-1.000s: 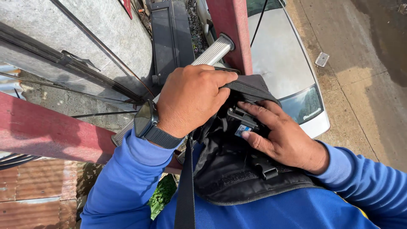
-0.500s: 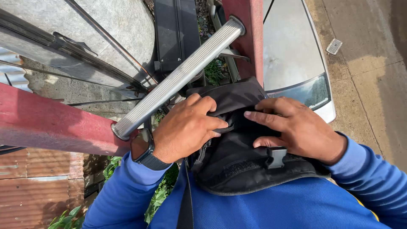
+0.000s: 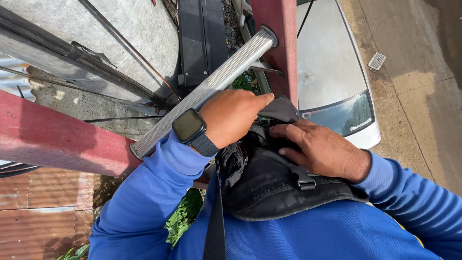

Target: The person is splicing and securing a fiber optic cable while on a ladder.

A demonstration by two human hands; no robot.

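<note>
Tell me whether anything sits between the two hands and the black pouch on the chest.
Nothing visible does. The left hand rests on the top of the black pouch, fingers at its opening, and the right hand lies flat on its upper flap. The ladder rung runs behind the left hand, not between hand and pouch.

Red ladder rail (image 3: 53, 139) slanting past, ribbed silver rung (image 3: 211, 86) fixed between rails, paved ground (image 3: 423, 82) far below carrying a white car (image 3: 332, 77) and a small drain grate (image 3: 377, 61)
</note>
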